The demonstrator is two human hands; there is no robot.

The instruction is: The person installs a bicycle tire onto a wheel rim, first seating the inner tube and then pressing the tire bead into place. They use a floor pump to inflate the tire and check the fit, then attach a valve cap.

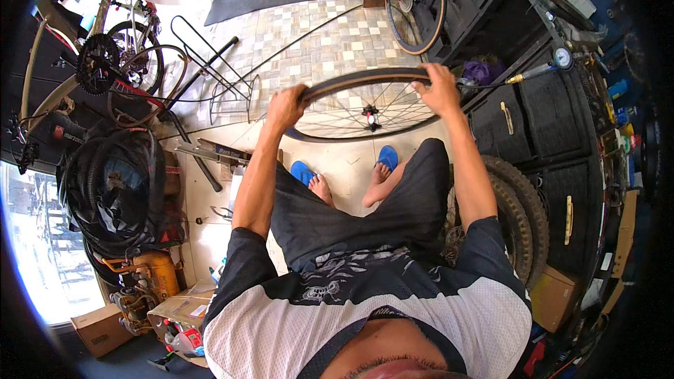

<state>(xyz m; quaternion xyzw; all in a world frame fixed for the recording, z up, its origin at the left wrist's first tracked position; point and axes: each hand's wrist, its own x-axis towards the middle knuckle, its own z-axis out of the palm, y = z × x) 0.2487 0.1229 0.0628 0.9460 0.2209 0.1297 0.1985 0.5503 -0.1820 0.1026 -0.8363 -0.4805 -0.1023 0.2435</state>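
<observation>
In front of my knees, a bicycle wheel (365, 80) with a black tyre and tan sidewall is tilted, its upper edge toward me. Its thin spokes run to a black hub (370, 118). My left hand (286, 107) is closed around the tyre at the wheel's left side. On the right side, my right hand (440, 89) grips the tyre, with the thumb on the inner side. Just beyond my right hand, a dark hose leads to a brass-coloured fitting (516, 78) and a round pressure gauge (562, 57). Whether the hose joins the wheel is hidden.
Another wheel (443, 7) leans by dark drawers (526, 126) on the right. Knobbly tyres (530, 217) stand beside my right leg. To the left are a bicycle crankset (98, 63), a black wire stand (235, 102), bundled black tubes (151, 168) and an orange compressor (154, 274). Another person sits far ahead.
</observation>
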